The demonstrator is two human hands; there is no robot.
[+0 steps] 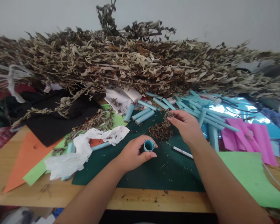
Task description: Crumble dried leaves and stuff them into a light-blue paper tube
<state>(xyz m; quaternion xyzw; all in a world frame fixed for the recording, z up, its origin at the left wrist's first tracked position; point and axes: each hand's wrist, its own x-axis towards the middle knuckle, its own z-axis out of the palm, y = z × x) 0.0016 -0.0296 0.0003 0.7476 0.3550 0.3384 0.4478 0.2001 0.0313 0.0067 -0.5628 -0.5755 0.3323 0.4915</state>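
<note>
On green mat [158, 172] — one leaf heap [160, 131] | left grip [133, 154] clasping one tube [149, 145] | right grip [188, 127] pinching one clump [166, 116]

Between the two forearms [98, 189], a passage is left at the near edge of the green mat [163, 174] — its far edge is blocked by blue tubes [144, 117], its left edge partly by crumpled white paper [67, 161].

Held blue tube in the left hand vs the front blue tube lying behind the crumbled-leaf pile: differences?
Pose: the held tube is roughly upright in the left hand; the lying tube is on its side.

End: the held tube shows an open mouth, hollow near the rim; the lying tube's near end looks brown, apparently filled.

Shared: both are light blue.
</note>
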